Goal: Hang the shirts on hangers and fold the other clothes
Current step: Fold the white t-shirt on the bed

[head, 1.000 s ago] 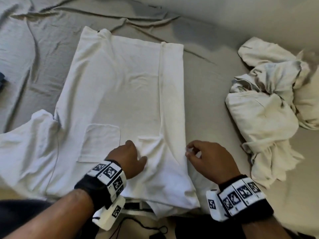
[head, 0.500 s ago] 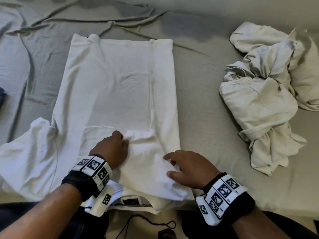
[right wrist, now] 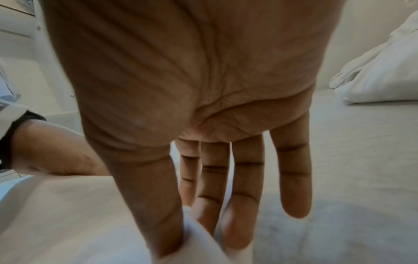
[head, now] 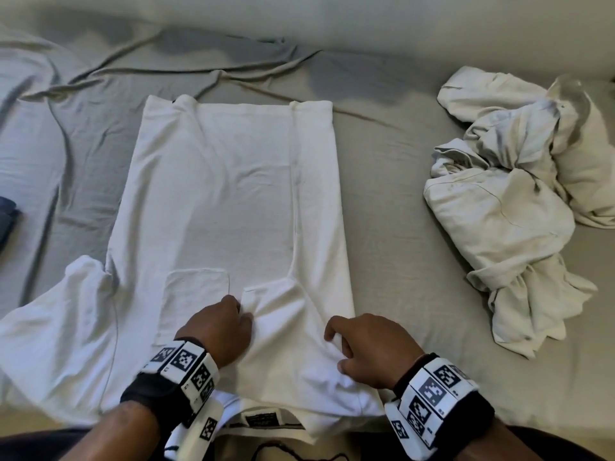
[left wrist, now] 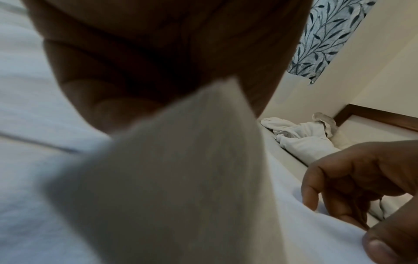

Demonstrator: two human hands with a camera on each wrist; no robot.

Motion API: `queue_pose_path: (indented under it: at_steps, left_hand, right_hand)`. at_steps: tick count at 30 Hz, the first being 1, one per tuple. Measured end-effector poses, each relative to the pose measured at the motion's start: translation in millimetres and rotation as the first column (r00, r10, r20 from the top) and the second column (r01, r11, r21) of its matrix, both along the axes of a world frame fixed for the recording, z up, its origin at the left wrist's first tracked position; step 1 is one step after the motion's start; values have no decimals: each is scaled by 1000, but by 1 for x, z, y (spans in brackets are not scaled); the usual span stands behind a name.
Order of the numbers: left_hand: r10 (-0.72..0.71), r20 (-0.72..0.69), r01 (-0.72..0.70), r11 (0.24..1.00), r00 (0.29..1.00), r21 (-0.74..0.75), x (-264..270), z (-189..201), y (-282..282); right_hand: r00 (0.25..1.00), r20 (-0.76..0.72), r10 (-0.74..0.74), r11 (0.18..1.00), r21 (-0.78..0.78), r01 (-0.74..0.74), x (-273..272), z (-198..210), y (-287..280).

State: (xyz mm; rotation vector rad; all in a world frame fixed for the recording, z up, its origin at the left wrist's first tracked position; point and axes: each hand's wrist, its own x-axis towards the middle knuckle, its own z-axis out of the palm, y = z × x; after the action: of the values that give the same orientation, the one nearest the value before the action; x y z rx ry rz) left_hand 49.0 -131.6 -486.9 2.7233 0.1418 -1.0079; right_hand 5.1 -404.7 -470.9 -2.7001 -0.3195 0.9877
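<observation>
A white pocket T-shirt (head: 216, 201) lies flat on the bed, collar toward me, its right side and sleeve (head: 286, 314) folded inward. My left hand (head: 243, 311) pinches the hem of that folded sleeve; in the left wrist view a flap of white cloth (left wrist: 181, 160) is held under my left hand (left wrist: 158, 80). My right hand (head: 336, 342) rests on the sleeve near the shoulder. Its thumb and forefinger pinch a ridge of the cloth (right wrist: 90, 214), the other fingers (right wrist: 294, 178) straight. The other sleeve (head: 50, 327) lies spread out to the left.
A crumpled heap of cream clothes (head: 509, 211) lies on the right of the bed. The grey sheet (head: 392, 227) is wrinkled at the back and left. Something dark blue (head: 6, 221) shows at the left edge. A black cord (head: 283, 452) lies at the near edge.
My right hand has moved left, from the shirt's folded right edge onto the folded sleeve, and now pinches it. My left hand has stayed at the sleeve hem.
</observation>
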Motion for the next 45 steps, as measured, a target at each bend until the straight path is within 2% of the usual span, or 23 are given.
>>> queue_pose_path:
  at_steps: [9,21,25,28,30,34,36,40,43,45]
  left_hand:
    - [-48,22,48,999,999,-9,-5,-4,-4]
    - [-66,21,66,998,998,-10,-2,-4,-3]
    - [-13,70,15,999,997,-31,3,0,2]
    - [77,105,-67,993,991,-99,5,-1,5]
    - [108,60,-99,985,992,-141,6,-1,8]
    - [-85,-194,66,992,977,-107,4,9,15]
    - [-127,-247,92,984,961,-151,-3,11,22]
    - [-9,-171,-30,975,985,-218,-7,9,29]
    - [116,-194,-163,954,974,-250,-7,12,31]
    - [140,-168,-176,958,976,-226,-11,12,34]
  right_hand:
    - [999,-34,-33,997,-66,31,0,4,-8]
    - [996,-82,-23,998,-61,18,0,8,-10]
    - [999,-7,-36,999,-13,36,6,12,-5]
    - [992,90,-90,996,27,88,15,21,-1]
    - [985,118,-124,992,40,120,20,27,-1]
    - [984,103,-149,988,53,144,25,34,-5]
    - [988,64,-142,989,56,139,24,35,-5]
    - [994,29,-110,992,60,108,21,38,-4]
    - [993,32,-114,993,47,112,19,41,-8]
    - [994,27,-109,993,38,108,17,44,-11]
